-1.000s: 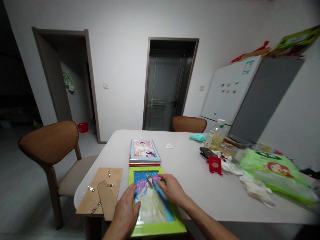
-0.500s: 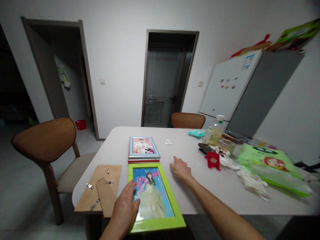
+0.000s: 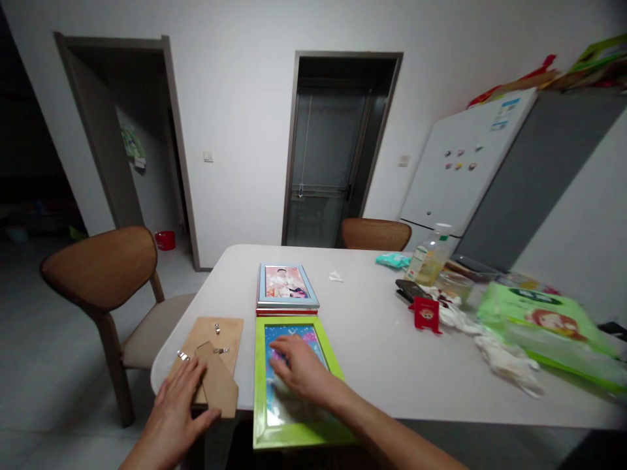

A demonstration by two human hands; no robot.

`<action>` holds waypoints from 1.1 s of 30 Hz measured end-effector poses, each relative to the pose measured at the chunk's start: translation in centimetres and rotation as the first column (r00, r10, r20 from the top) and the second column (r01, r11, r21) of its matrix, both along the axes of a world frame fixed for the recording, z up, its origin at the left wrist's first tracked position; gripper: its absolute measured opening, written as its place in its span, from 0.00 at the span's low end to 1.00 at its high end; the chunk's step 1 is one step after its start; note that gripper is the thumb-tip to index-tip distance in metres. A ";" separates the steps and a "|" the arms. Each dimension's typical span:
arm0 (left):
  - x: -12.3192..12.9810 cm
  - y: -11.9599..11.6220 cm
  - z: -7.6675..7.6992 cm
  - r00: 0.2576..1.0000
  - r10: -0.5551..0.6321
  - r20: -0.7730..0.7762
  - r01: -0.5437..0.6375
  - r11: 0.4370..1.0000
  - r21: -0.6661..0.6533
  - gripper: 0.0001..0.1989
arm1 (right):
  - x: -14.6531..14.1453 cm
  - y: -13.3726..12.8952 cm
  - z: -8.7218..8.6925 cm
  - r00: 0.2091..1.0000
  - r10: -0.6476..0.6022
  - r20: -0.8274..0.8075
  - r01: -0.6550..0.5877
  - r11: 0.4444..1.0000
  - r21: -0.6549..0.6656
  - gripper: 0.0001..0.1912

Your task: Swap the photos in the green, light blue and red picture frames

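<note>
My left hand (image 3: 179, 405) lies with spread fingers on the near part of a brown backing board (image 3: 228, 333) with metal clips and a stand flap (image 3: 218, 382). Nothing is held in it. Over the green picture frame (image 3: 262, 424), my right hand (image 3: 298, 365) hovers or rests, its fingers bent and slightly apart, with no object visible in them. The frame shows a picture of a figure in a dress, partly hidden by that hand. Just beyond it, a light blue frame (image 3: 288, 304) is stacked on a red-edged one.
Right of the frames are a red card box (image 3: 426, 314), a dark phone-like object (image 3: 411, 292), a bottle (image 3: 428, 258), crumpled tissues (image 3: 509, 365) and a green wipes pack (image 3: 548, 320). A wooden chair (image 3: 100, 267) stands left, another (image 3: 376, 234) behind the white table (image 3: 372, 365).
My left hand has moved left from the green frame onto the backing board. My right hand has come left from the bare table to over the green frame. The view has shifted slightly.
</note>
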State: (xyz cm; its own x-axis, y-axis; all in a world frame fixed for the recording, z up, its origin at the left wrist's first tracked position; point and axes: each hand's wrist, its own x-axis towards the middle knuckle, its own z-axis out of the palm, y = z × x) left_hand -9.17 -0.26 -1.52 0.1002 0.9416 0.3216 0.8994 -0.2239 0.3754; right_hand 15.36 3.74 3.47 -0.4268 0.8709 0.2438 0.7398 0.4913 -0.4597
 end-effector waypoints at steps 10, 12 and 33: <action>-5.5 1.0 -2.5 0.996 0.081 -0.019 -0.079 0.993 0.087 0.19 | -11.0 -2.3 -2.0 0.999 0.050 -0.012 -0.051 0.999 -0.017 0.27; -5.7 0.9 -2.3 0.996 0.088 0.000 -0.087 0.989 0.119 0.19 | -11.8 -2.0 -2.3 0.995 0.026 -0.096 -0.030 0.999 -0.045 0.26; 11.5 -1.9 1.5 0.926 -0.378 -0.014 0.378 0.923 0.072 0.19 | 7.1 -5.4 -0.9 0.989 -0.132 -0.073 0.120 0.981 -0.151 0.20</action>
State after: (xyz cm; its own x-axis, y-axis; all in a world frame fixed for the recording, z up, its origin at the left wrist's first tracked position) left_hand 2.33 -2.14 -0.06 0.4446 0.8079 0.3867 0.7425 -0.5739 0.3454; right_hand 22.50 -1.65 2.54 -0.2956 0.9450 0.1399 0.7483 0.3201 -0.5811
